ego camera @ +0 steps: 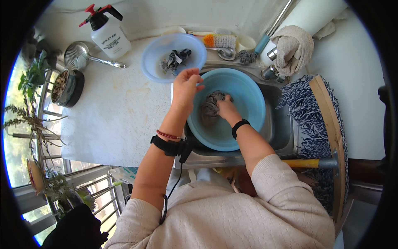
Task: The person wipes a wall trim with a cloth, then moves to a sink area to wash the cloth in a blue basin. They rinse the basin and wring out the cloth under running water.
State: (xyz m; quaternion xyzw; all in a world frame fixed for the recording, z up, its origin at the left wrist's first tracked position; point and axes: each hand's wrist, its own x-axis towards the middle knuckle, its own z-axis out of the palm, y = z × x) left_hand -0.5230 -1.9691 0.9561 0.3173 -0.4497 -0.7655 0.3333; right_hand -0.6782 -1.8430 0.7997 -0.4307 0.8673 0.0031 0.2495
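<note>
A blue plastic basin [248,124] of water stands in the metal sink [281,133]. In it lies a wet grey-brown cloth [211,104], its lower part under the water. My right hand [228,109] grips the right side of this cloth. Above the basin's left rim, my left hand [187,84] is raised with its fingers bent and apart, holding nothing that I can see. Just behind it is a paler blue plastic bowl [149,59] with crumpled dark fabric [176,60] and a little liquid inside.
A sprayer bottle [111,37], a perforated metal skimmer [76,56] and a potted plant [63,87] stand at the left. Brushes, including a blue-handled one [262,43], lie behind the sink. A towel [292,49] hangs over the faucet; a blue-and-white mop [311,124] rests at the right.
</note>
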